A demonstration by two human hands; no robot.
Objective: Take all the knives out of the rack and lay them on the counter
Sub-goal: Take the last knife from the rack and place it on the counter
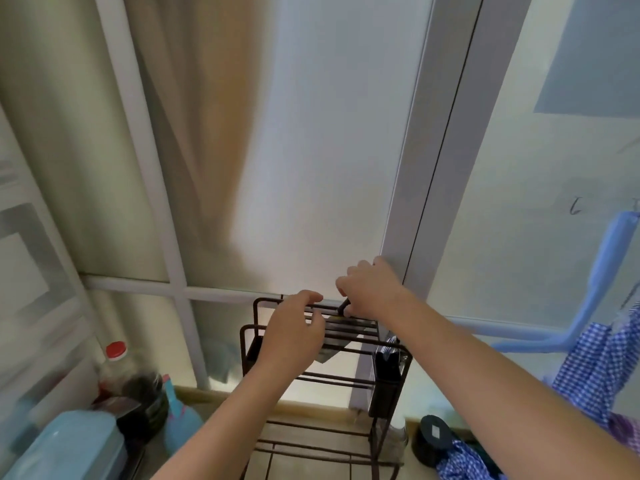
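Observation:
A dark wire rack (pixel 311 377) stands on the counter against the frosted window. My left hand (pixel 294 336) rests on the rack's top bars, fingers curled over a rail. My right hand (pixel 369 289) is closed around a dark knife handle (pixel 343 307) at the rack's back right. A grey blade (pixel 329 353) shows below the bars, partly hidden by my left hand. A black holder (pixel 386 370) hangs on the rack's right side with a striped handle sticking out of it.
A red-capped bottle (pixel 116 358), a dark jar (pixel 145 400) and a light blue container (pixel 65 445) crowd the left. Blue checked cloth (pixel 595 368) hangs on a blue hanger at right. A dark round object (pixel 433 439) sits right of the rack. The tiled counter (pixel 311 464) lies under the rack.

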